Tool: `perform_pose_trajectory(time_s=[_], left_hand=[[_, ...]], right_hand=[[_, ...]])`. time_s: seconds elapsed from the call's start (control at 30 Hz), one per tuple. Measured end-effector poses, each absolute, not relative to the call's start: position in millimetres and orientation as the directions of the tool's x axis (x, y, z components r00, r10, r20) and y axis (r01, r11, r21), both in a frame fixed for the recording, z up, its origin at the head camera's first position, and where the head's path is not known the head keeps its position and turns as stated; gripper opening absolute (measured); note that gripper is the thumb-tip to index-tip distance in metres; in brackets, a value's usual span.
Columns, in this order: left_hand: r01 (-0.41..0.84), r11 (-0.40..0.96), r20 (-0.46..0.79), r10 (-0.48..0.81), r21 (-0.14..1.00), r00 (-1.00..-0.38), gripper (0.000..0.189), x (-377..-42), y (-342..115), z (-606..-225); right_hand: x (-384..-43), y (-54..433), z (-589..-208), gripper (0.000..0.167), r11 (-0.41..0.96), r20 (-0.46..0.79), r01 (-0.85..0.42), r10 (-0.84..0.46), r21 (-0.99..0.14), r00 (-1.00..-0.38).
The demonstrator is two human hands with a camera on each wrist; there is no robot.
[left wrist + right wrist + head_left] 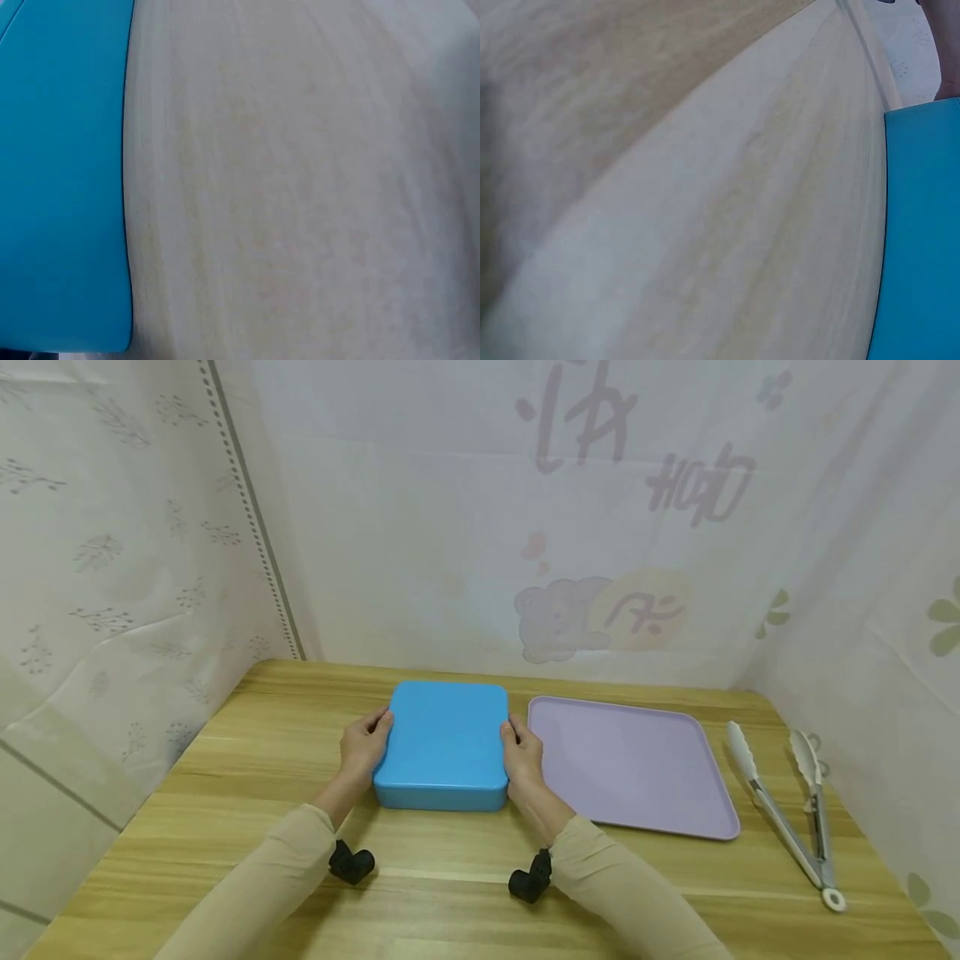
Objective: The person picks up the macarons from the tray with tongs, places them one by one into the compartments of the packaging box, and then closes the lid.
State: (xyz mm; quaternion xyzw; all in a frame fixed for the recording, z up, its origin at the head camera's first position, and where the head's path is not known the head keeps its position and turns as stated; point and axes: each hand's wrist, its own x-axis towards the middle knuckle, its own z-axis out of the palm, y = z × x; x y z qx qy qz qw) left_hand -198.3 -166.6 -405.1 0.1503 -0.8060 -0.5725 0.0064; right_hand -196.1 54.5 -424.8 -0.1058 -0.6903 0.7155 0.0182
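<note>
A blue rectangular box (pixel 448 735) with rounded corners sits on the wooden table between both hands. My left hand (pixel 363 743) grips its left side, thumb at the top edge; the other fingers are largely hidden beside the box. On the opposite side my right hand (pixel 522 752) holds the box with its thumb at the top edge. The left wrist view shows a blue side wall (pixel 64 180) against the table. In the right wrist view the blue wall (pixel 922 232) stands at the right, with part of an arm above it.
A light purple tray (pixel 630 764) lies right of the box, close to the right hand. Farther right are spread metal tongs (pixel 787 827) with pale scalloped tips. Printed cloth (pixel 420 527) hangs behind the table (pixel 442 893) and along both sides.
</note>
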Motion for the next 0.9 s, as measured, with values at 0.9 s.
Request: perform_pose_trajectory(time_s=[0.9], left_hand=[[-0.103, 0.429, -0.144, 0.065, 0.898, -0.987, 0.075, -194.2, -193.5, -377.1]], right_hand=[[-194.3, 116.3, -400.5, 0.051, 0.035, -0.096, 0.095, -0.025, -0.995, -0.995]])
